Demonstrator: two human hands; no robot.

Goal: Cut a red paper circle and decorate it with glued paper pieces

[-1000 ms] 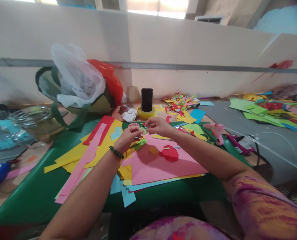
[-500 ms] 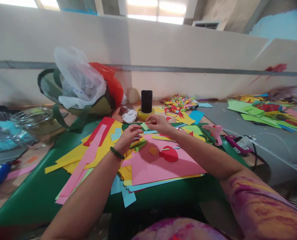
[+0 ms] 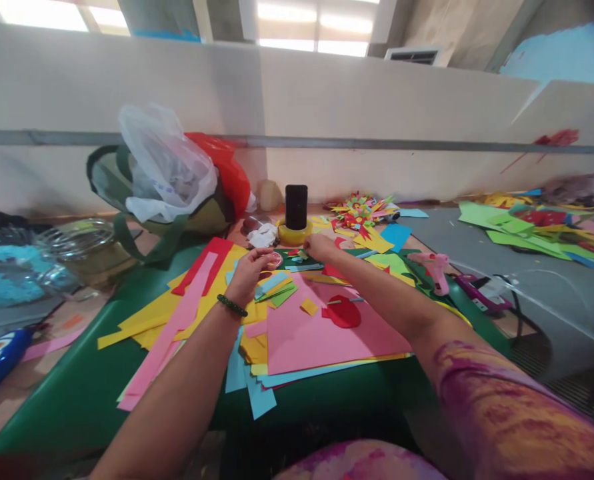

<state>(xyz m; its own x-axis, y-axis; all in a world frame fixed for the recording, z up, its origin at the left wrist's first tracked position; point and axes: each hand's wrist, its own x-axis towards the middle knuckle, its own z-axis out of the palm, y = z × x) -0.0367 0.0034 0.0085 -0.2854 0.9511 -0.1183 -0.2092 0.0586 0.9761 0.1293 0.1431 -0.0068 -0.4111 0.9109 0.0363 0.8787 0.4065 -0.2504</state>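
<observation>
My left hand (image 3: 251, 272), with a green bead bracelet on its wrist, has its fingers closed on a small round pinkish-white thing (image 3: 276, 259), too small to identify. My right hand (image 3: 321, 247) is curled down with its fingertips together, beside a little heap of small coloured paper pieces (image 3: 297, 256); whatever it pinches is hidden. Below both hands lies a pink paper sheet (image 3: 327, 350) on a stack of coloured sheets. On it rest a red rounded paper cutout (image 3: 345, 313) and a small orange paper square (image 3: 309, 307). Green and blue strips (image 3: 283, 293) lie by my left hand.
A black phone (image 3: 296, 207) stands upright in a yellow tape roll (image 3: 295, 235). At right is a pink glue gun (image 3: 435, 270). Yellow paper (image 3: 149, 321) and pink strips cover the green surface's left. Behind sit a bag (image 3: 177, 193) and a colourful paper bundle (image 3: 364, 210).
A small green paper piece was between my hands; now they are farther apart. My right hand has moved right and down to the little paper heap. The view has shifted slightly.
</observation>
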